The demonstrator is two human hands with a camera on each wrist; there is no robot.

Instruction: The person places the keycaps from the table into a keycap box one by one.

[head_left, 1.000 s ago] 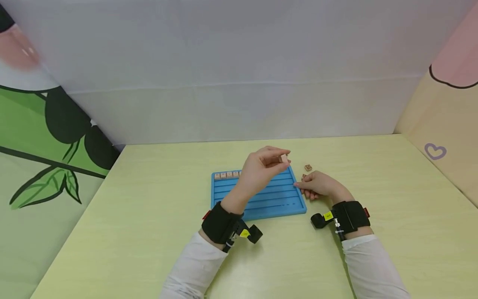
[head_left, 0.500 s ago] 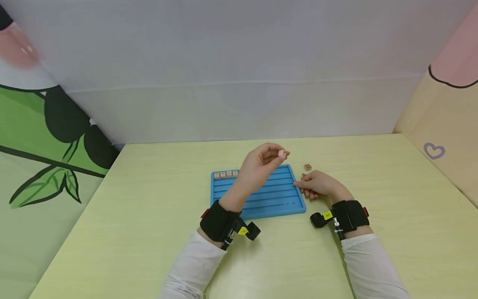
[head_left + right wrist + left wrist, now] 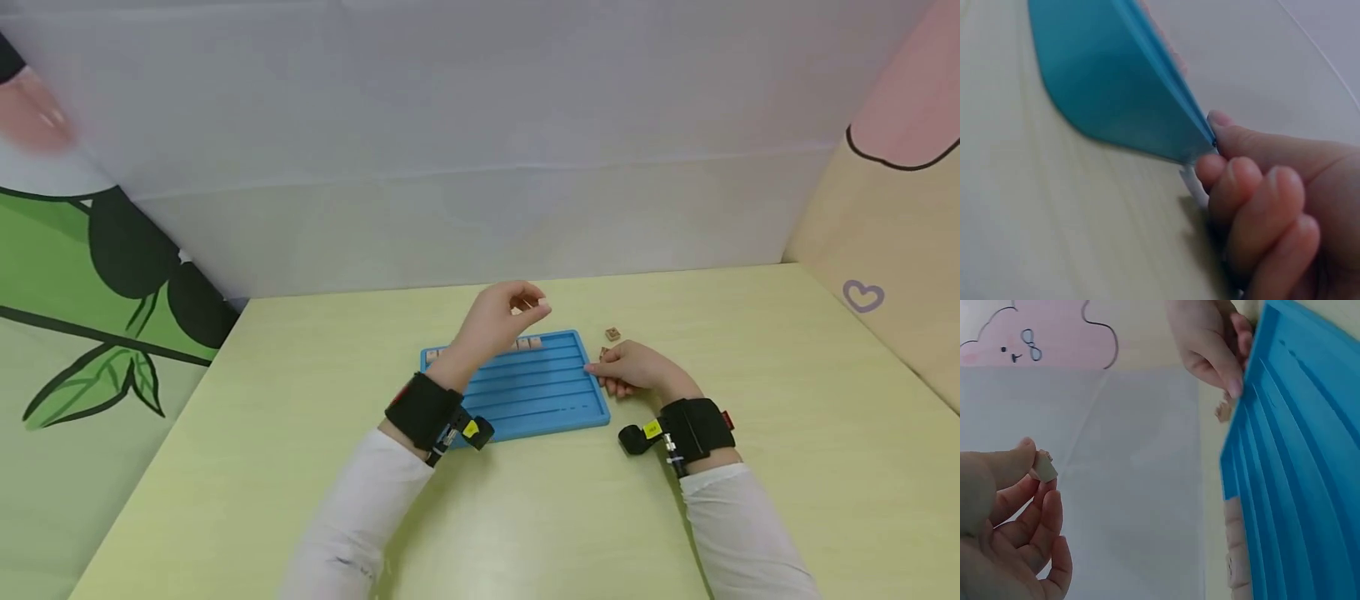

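Note:
My left hand (image 3: 498, 321) is raised over the far part of a blue ridged tray (image 3: 536, 392). Between its thumb and fingertips it pinches a small pale wooden block (image 3: 1045, 467), whose one end looks carved in the left wrist view. Along the tray's far edge stands a row of similar blocks (image 3: 534, 342), partly covered by the left hand and wrist. My right hand (image 3: 641, 368) grips the tray's right rim, thumb on top and curled fingers below. In the right wrist view the tray's underside (image 3: 1110, 81) shows, its near part lifted off the table.
Beyond the right hand lies a loose wooden block (image 3: 612, 333) with a carved face. Another block (image 3: 603, 353) shows just behind the right fingers. The pale yellow table (image 3: 225, 467) reaches back to a white cloth wall (image 3: 480, 217).
My left hand has moved left with its block, drawing away from the tray's right side and uncovering more of the row. The right hand stays at the rim.

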